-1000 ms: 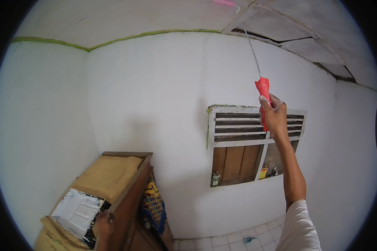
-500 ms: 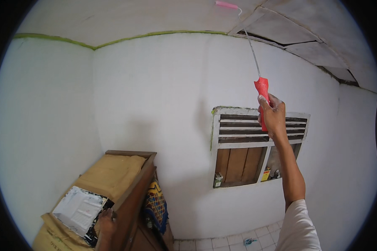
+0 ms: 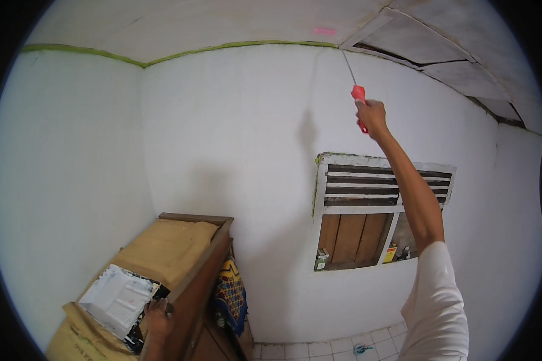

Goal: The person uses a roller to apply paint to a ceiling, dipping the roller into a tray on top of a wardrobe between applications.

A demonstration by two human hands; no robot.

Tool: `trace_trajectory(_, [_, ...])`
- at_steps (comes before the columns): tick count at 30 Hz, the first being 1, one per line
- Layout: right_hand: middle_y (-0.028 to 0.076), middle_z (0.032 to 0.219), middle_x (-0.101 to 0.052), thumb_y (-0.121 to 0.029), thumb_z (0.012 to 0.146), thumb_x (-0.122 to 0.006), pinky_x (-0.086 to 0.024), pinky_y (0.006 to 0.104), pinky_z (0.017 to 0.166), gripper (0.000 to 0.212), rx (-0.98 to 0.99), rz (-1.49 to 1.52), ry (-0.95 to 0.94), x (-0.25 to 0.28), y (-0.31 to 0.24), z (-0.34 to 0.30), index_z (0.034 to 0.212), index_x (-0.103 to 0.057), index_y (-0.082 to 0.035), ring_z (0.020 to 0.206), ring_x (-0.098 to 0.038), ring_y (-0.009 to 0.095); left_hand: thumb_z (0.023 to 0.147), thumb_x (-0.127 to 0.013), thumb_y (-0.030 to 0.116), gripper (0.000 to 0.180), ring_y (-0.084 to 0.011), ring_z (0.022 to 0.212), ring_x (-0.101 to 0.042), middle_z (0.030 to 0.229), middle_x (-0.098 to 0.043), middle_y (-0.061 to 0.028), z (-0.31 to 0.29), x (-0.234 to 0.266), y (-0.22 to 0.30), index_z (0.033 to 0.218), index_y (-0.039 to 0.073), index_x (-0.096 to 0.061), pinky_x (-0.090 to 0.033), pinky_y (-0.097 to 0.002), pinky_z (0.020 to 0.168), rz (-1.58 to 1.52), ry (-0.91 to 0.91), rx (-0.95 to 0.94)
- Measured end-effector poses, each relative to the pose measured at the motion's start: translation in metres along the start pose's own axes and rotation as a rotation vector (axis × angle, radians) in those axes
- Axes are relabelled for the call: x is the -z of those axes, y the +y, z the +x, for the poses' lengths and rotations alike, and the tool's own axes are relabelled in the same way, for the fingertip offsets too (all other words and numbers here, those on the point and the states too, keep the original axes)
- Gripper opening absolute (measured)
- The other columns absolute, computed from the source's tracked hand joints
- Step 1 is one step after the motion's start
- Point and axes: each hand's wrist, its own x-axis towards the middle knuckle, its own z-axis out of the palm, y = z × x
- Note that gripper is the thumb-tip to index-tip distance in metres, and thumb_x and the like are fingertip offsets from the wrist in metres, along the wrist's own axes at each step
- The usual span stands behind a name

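My right hand [image 3: 372,117] is raised high, its fingers wrapped round the red handle of a paint roller [image 3: 358,93]. The thin metal rod slants up from the handle. At its far end the pink roller sleeve [image 3: 324,31] lies against the pale ceiling, just above the green strip at the wall's top. Low on the left, my left hand [image 3: 158,317] is closed at the black, paint-smeared edge of a paint tray [image 3: 121,295]. White paint coats the tray's inside. Its fingertips are partly hidden against that edge.
The tray rests on brown paper sacking [image 3: 162,243] atop a wooden cabinet [image 3: 199,283]. Patterned cloth [image 3: 230,289] hangs at its side. A louvred window [image 3: 355,240] with small containers on its sill is in the wall ahead. Ceiling panels [image 3: 427,45] sag at the upper right.
My right hand has reached up and away, slightly left, and the roller sleeve has travelled along the ceiling toward the far wall. The left hand stays at the tray; the view has shifted a little.
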Motion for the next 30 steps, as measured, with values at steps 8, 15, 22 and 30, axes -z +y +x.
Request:
trace_trajectory(8, [0.001,0.060,-0.048,-0.024,0.094,-0.057,-0.037,0.0251,0.039,0.031,-0.043,0.066,0.047,0.068,-0.011,-0.121,0.108,-0.059,0.003,0.042,-0.046,0.009,0.070,-0.061,0.011,0.033,-0.0375,0.095,-0.055,0.097,-0.062,-0.0191,0.005,0.004,0.006,0.102,0.000,-0.061,-0.039,-0.0507,0.088,-0.038,-0.005,0.021])
trace_trajectory(15, [-0.002,0.058,-0.047,-0.029,0.090,-0.064,-0.038,0.0257,0.042,0.025,-0.070,-0.057,-0.038,0.074,0.064,-0.273,0.090,-0.055,-0.005,0.047,-0.046,0.007,0.073,-0.062,0.014,0.047,-0.0379,0.107,-0.053,0.111,-0.061,-0.0210,-0.025,-0.016,-0.025,0.118,0.000,-0.058,-0.035,-0.0502,0.099,-0.004,-0.042,0.033])
trace_trajectory(22, [0.012,0.060,-0.054,-0.017,0.080,-0.070,-0.043,0.0365,0.059,0.023,-0.687,-0.405,-0.203,0.110,0.181,-0.656,0.076,-0.058,0.002,0.059,-0.052,0.021,0.079,-0.059,0.011,0.046,-0.0395,0.110,-0.055,0.117,-0.059,-0.0248,-0.015,-0.007,-0.020,0.122,-0.003,-0.056,-0.040,-0.0433,0.100,-0.010,-0.143,0.116])
trace_trajectory(30, [0.019,0.064,-0.060,-0.027,0.075,-0.072,-0.045,0.0423,0.058,0.032,-0.989,-0.664,-0.587,0.217,0.178,-0.770,0.074,-0.059,0.002,0.058,-0.059,0.033,0.082,-0.061,0.011,0.043,-0.0388,0.106,-0.059,0.112,-0.062,-0.0253,0.001,-0.010,-0.006,0.122,-0.003,-0.057,-0.046,-0.0403,0.094,-0.010,-0.181,0.118])
